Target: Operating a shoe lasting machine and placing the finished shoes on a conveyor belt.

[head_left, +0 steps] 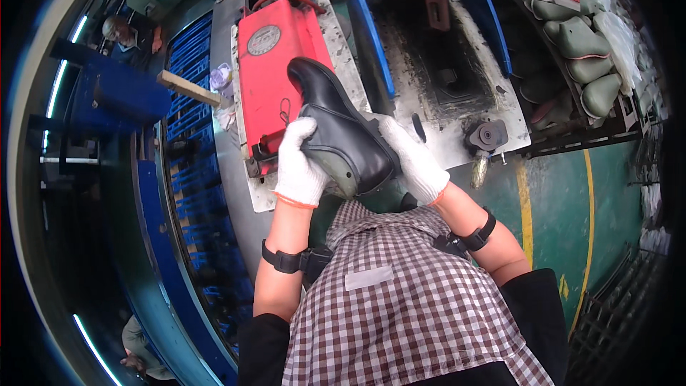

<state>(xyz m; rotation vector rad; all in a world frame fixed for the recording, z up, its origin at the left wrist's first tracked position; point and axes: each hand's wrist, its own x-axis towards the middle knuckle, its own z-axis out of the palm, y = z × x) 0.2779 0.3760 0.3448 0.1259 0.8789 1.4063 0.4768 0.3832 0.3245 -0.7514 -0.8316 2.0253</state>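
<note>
Between my hands, tilted, is a black leather shoe (339,118) with its toe pointing away to the upper left. A green shoe last (334,171) shows inside its opening, toward me. My left hand (300,164), in a white knit glove with an orange cuff, is closed on the left side by the last, its thumb on top. My right hand (416,161), gloved alike, grips the right edge of the shoe; its fingertips are partly hidden behind the shoe. The shoe is held up in front of a red machine cover (282,57).
A worn metal plate (493,111) with black smears carries a dark round fixture (486,136). Several green lasts (582,39) fill a rack at right. Blue bars (368,25) rise ahead. A wooden bar (189,88) crosses the conveyor (193,193) at left. Another person (128,36) is beyond it.
</note>
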